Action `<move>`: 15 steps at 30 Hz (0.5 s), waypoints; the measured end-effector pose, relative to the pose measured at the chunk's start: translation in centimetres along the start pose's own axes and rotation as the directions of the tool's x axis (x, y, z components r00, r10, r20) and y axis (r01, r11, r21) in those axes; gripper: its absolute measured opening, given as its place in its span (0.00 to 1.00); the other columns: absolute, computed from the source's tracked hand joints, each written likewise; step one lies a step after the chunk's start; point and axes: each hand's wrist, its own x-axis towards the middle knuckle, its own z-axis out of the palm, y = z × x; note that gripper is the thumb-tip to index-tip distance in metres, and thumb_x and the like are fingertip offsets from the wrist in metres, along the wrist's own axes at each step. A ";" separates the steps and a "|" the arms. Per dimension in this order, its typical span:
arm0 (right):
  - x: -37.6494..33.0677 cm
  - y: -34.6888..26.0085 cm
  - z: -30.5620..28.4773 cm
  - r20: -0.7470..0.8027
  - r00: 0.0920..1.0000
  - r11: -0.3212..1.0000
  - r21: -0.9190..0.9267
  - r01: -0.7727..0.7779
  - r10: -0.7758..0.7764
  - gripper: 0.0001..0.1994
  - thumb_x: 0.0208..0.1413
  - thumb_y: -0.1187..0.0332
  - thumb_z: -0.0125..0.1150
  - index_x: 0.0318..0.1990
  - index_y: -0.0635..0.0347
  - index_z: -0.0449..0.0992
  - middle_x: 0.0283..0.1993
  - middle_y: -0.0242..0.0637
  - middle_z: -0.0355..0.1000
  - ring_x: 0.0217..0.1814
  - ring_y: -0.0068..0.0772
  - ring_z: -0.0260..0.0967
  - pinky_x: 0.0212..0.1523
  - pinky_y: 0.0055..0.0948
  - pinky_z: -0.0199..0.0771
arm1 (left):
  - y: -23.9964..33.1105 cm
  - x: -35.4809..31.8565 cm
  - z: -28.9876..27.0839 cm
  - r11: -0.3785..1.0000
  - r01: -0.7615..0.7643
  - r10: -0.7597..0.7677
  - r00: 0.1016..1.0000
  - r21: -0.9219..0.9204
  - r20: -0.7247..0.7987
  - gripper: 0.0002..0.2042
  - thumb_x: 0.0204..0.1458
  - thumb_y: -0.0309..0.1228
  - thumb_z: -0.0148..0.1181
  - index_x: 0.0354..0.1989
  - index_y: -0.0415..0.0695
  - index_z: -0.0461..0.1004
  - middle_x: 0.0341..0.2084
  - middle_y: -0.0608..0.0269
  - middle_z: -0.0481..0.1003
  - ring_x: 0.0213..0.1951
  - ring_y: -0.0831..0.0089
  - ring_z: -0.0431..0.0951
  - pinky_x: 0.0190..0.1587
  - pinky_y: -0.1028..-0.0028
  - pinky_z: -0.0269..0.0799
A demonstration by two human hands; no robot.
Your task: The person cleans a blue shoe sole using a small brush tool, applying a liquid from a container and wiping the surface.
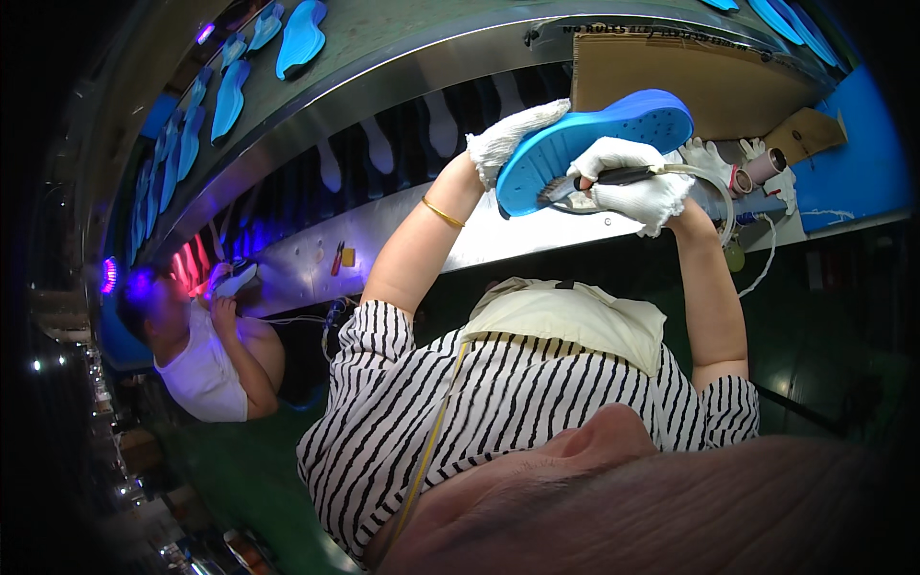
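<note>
Gripping a blue foam shoe sole from behind, the gloved left hand holds it raised, long axis running left to right. The gloved right hand, fingers closed on a dark-handled brush, lays bristles against its smooth, rubbery near edge.

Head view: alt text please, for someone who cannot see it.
Gloved left hand holds up a blue shoe insole while the gloved right hand works a brush against it. Behind, a conveyor carries more blue insoles.
</note>
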 end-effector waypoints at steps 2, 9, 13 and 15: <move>-0.3 0.7 -1.0 0.090 0.991 0.995 -0.039 -0.096 0.100 0.05 0.47 0.71 0.62 0.31 0.59 0.75 0.32 0.31 0.73 0.35 0.22 0.70 0.42 0.23 0.72 | 0.2 -0.4 -0.1 0.999 -0.034 0.034 0.999 0.030 -0.001 0.22 0.55 0.49 0.58 0.44 0.40 0.77 0.36 0.54 0.79 0.32 0.69 0.80 0.35 0.72 0.80; -1.2 1.0 1.2 -0.301 0.952 0.952 0.302 0.045 0.050 0.07 0.49 0.79 0.61 0.38 0.65 0.75 0.36 0.33 0.75 0.38 0.19 0.72 0.40 0.20 0.74 | -2.2 0.3 -0.5 0.861 -0.060 0.201 0.952 -0.505 0.230 0.33 0.60 0.56 0.39 0.58 0.36 0.63 0.50 0.42 0.71 0.46 0.55 0.76 0.47 0.59 0.76; -1.2 0.7 5.3 -0.369 0.918 0.985 0.036 0.171 -0.146 0.04 0.50 0.78 0.61 0.34 0.64 0.76 0.33 0.33 0.75 0.33 0.19 0.72 0.35 0.21 0.73 | -3.5 0.7 -0.3 0.800 -0.151 0.342 0.909 -0.581 0.236 0.39 0.58 0.61 0.34 0.64 0.37 0.56 0.56 0.39 0.66 0.53 0.45 0.71 0.56 0.51 0.68; -1.2 0.5 5.8 -0.207 0.978 0.970 0.242 0.016 0.035 0.05 0.48 0.76 0.65 0.34 0.63 0.77 0.32 0.32 0.75 0.31 0.19 0.71 0.34 0.22 0.74 | -4.1 0.8 -0.5 0.790 -0.130 0.326 0.916 -0.599 0.232 0.39 0.57 0.61 0.35 0.64 0.37 0.56 0.56 0.40 0.66 0.53 0.44 0.71 0.56 0.50 0.68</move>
